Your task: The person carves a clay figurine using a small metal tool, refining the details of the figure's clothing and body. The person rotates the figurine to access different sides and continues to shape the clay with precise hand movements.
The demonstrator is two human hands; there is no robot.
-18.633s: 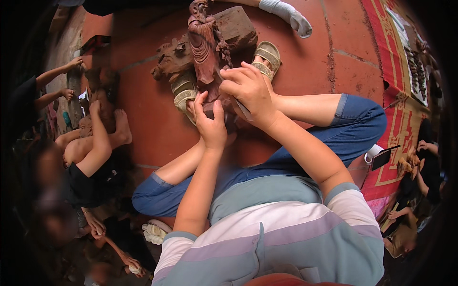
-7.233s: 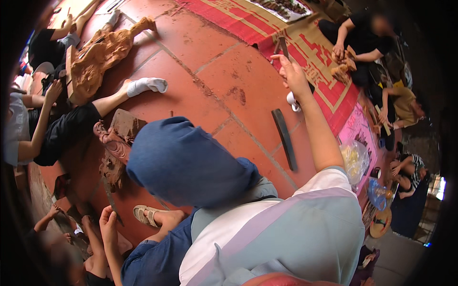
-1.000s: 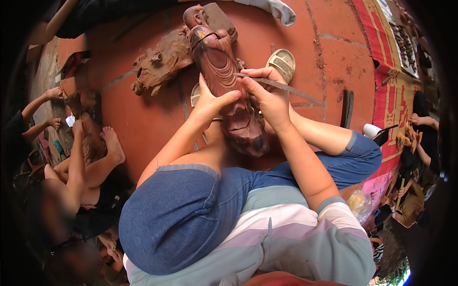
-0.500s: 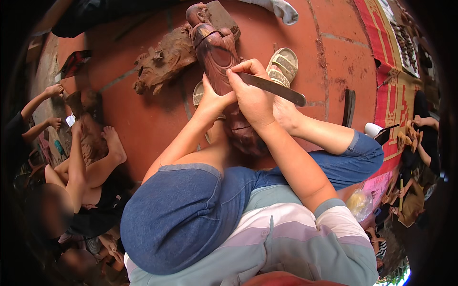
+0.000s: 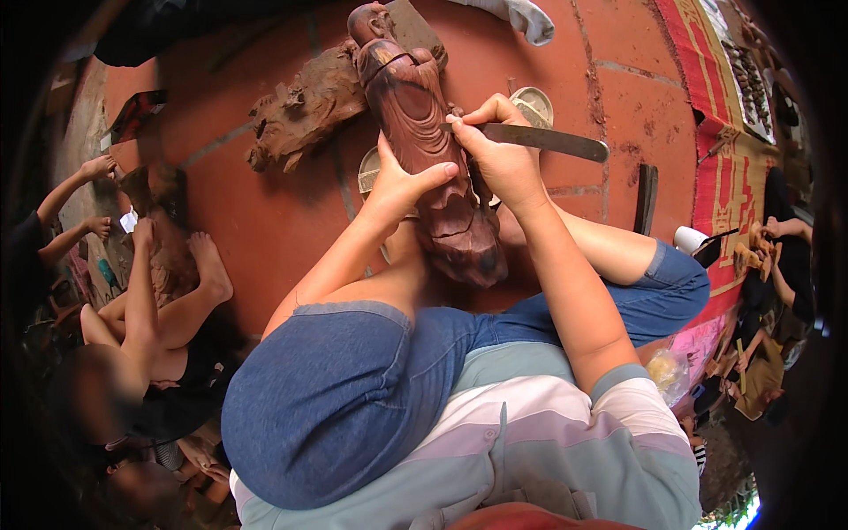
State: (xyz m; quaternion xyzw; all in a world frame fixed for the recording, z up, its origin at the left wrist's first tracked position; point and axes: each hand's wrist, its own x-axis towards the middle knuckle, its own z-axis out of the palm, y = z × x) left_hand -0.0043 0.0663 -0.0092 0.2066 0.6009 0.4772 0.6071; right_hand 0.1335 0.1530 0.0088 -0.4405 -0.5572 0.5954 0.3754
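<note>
A reddish-brown carved wooden figure (image 5: 412, 124) lies on its back between my legs, its head pointing away from me. My left hand (image 5: 397, 190) grips its left side around the lower half, the thumb stretched across the carved robe. In my right hand (image 5: 505, 163), thumb and fingers close on a long, flat metal blade (image 5: 556, 141) with a rounded end. The blade sticks out to the right, and its other end meets the figure's right edge by the robe folds. My palm hides part of that side.
A rough wood chunk (image 5: 305, 110) and a wooden block (image 5: 417, 34) lie by the figure's upper part. Sandals (image 5: 533, 106) rest beyond my hands. A dark bar (image 5: 647, 199) and white cup (image 5: 691, 238) are right, near a red-and-yellow mat (image 5: 717, 190). Other people sit at both sides.
My right hand has moved right with the blade, off the middle of the robe to its edge. My left thumb has come away from the right hand. The figure has turned slightly.
</note>
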